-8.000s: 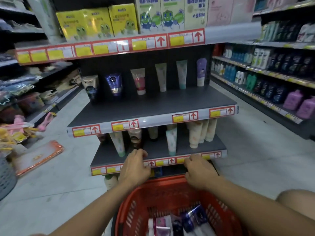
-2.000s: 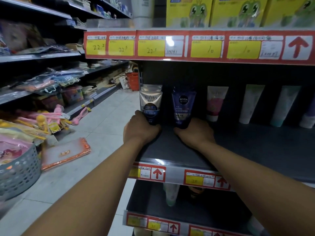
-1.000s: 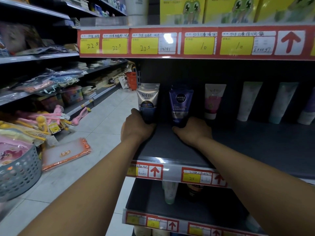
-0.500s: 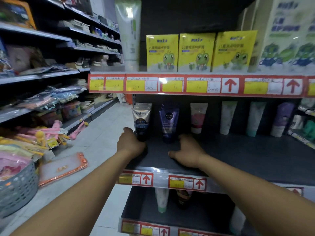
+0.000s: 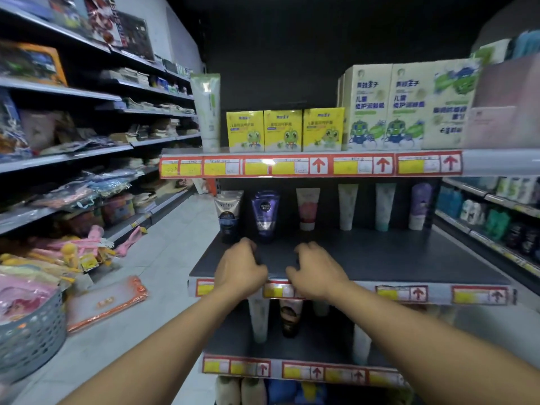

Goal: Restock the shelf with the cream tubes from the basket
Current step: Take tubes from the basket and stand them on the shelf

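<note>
Dark grey metal made up the shelf (image 5: 380, 258), its front half bare, so most of the restocking looked left to do. Along its back stood 6 cream tubes (image 5: 347, 207) in a single row, caps down: the 2 at the left end set just beside each other, the other 4 spaced further apart. The basket was out of view, so how many tubes remained in it could not be told.

The left hand (image 5: 241, 271) and right hand (image 5: 317, 273) hovered over the shelf's front edge, near each other, fingers loosely curled and holding nothing, a little short of the 2 leftmost tubes.

Above, the yellow boxes (image 5: 285, 130) and taller cream boxes (image 5: 388, 108) carried a green cartoon frog and Chinese print. The red price strip (image 5: 318, 166) showed yellow tags and arrows, its writing too blurred to read. The beige tube (image 5: 229, 213) read "Softto"; the blue tube (image 5: 265, 214) bore a round "NIVEA MEN" mark.
</note>
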`<state>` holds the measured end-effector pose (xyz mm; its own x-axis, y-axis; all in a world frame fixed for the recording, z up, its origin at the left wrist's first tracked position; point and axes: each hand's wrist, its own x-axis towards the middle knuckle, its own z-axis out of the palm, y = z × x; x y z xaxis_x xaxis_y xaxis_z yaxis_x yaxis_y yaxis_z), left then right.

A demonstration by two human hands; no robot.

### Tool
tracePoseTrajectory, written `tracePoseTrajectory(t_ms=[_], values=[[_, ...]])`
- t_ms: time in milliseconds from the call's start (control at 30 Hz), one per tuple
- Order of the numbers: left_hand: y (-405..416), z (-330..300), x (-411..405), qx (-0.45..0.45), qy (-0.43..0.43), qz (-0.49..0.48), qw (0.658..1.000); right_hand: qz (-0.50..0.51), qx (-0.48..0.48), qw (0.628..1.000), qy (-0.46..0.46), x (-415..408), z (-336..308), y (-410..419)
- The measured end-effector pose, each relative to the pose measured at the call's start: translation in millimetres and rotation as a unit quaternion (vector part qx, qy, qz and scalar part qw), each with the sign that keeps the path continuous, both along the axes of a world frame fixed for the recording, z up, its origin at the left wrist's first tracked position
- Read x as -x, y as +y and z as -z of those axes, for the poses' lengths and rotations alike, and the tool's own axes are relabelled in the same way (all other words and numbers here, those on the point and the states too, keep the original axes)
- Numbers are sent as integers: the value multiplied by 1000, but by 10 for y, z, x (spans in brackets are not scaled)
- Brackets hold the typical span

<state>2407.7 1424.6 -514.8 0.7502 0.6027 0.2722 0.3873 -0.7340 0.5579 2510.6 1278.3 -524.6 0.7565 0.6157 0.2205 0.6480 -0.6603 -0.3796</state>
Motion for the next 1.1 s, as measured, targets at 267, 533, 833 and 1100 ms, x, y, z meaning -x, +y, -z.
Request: tracePoseTrajectory(t_ms=[267,533,833,1100], values=[[-739,147,138,-56,-4,63,996,35,-11,997,-63,290,49,-707],[-1246,597,138,-61,13,110,992,63,-29,996,-63,469,387,-1307],[-1416,1493,131,1,112,142,984,71,40,997,-9,497,1348,-1728],[-1504,2595,292,94,251,144,952,82,82,990,80,520,2333,-1916]])
